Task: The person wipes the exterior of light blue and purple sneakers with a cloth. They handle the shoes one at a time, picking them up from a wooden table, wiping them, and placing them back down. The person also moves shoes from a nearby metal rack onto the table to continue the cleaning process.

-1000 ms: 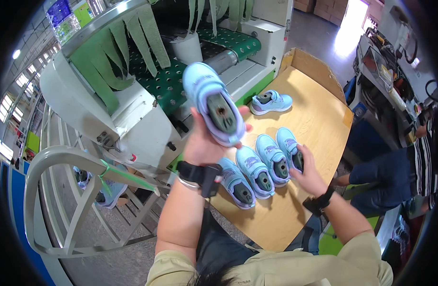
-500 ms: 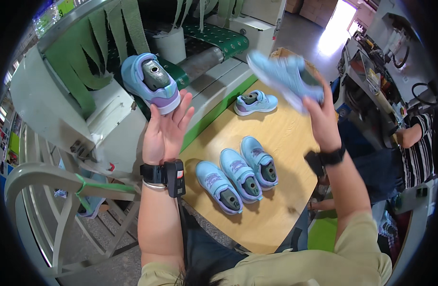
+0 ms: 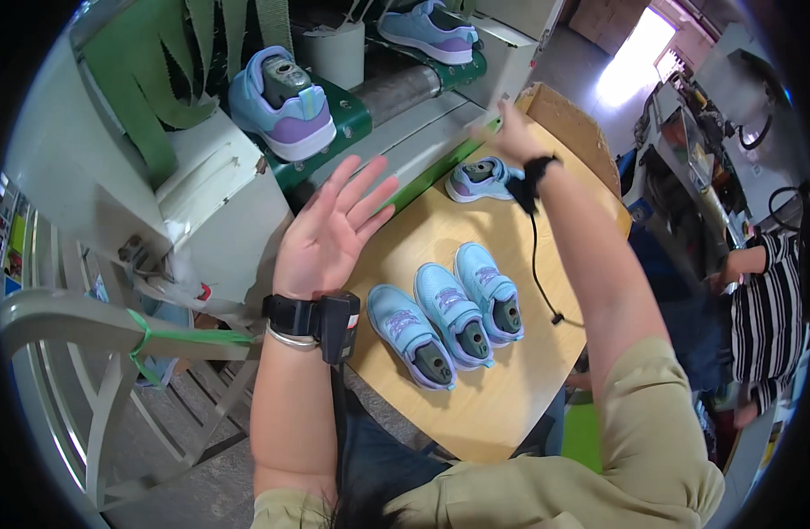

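My left hand (image 3: 330, 229) is open, palm up with fingers spread, just below a blue and purple shoe (image 3: 283, 101) on the left end of the green conveyor belt (image 3: 341, 132). Nothing rests in the palm. My right hand (image 3: 511, 137) reaches over the far side of the wooden board, slightly blurred, fingers apart and holding nothing. Beyond it, another blue shoe (image 3: 429, 33) lies on the far part of the belt. One shoe (image 3: 481, 179) sits under my right wrist. Three more stand side by side: left (image 3: 411, 335), middle (image 3: 453, 315) and right (image 3: 489, 291), with grey-green forms inside.
The wooden board (image 3: 475, 414) lies before me, with a cardboard piece (image 3: 577, 132) along its far right edge. Green strips (image 3: 171, 79) hang over the machine's opening. A grey metal rack (image 3: 88, 326) stands at left. Someone in a striped shirt (image 3: 766, 300) is at right.
The shoe my right hand held is out of it, and a shoe now shows on the far belt. My right hand has moved forward and left. The left-hand shoe has separated from my left fingers.
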{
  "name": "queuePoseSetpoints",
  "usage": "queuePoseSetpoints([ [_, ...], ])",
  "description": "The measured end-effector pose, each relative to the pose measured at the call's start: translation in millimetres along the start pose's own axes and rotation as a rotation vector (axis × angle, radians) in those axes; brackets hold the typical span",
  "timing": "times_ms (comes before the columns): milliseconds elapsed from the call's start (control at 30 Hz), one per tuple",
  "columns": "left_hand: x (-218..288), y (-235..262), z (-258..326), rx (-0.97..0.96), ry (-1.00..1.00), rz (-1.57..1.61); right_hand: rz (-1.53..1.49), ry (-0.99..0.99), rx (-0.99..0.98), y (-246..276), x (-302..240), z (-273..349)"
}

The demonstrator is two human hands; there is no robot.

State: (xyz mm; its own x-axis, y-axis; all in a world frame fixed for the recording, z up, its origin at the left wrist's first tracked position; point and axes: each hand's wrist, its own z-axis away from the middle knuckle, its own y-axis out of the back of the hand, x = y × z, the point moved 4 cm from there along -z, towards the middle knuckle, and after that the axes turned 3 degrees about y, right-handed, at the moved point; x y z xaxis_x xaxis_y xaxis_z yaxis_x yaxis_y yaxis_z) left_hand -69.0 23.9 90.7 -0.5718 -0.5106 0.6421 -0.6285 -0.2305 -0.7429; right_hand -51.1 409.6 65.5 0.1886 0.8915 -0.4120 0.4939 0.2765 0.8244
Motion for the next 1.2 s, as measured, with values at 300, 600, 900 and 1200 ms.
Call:
queuePoseSetpoints([
  [300,-38.7,2.6,9.9,0.282,0.278,-0.296,0.062,0.157,0.014,29.3,-59.2,118.8],
  [600,-63.5,-59.7,21.7,-0.115,0.373,0.012,-0.336,0.214,0.092,124.1,-191.1,177.5],
  [900,-16.3,-30.5,-0.4,-0.003,-0.013,0.026,-0.589,-0.384,-0.224,50.5,-121.1,301.4],
  [1200,-14.5,-32.0,2.7,0.012,-0.125,0.086,-0.826,-0.322,0.07,117.1,-108.0,195.3],
])
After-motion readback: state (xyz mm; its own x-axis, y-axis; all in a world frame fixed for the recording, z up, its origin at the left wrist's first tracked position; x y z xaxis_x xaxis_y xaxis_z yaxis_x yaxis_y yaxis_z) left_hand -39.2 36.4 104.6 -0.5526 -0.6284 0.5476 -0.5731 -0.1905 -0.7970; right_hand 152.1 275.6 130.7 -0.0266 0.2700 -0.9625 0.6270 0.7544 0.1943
